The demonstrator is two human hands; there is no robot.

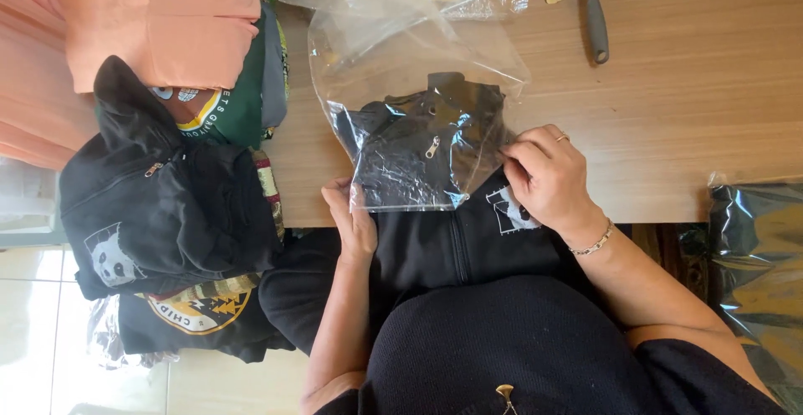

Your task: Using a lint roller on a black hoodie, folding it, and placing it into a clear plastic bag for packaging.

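Wooden table seen from above. Left hand pinches the lower corner of a clear plastic bag; right hand grips its other edge, where a black zip hoodie sits partly inside. Folded clothes pile lies left.

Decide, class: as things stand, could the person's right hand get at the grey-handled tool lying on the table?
Probably yes. The right hand rests on the clear plastic bag, and only bare wooden table lies between it and the grey-handled tool; nothing blocks the way.
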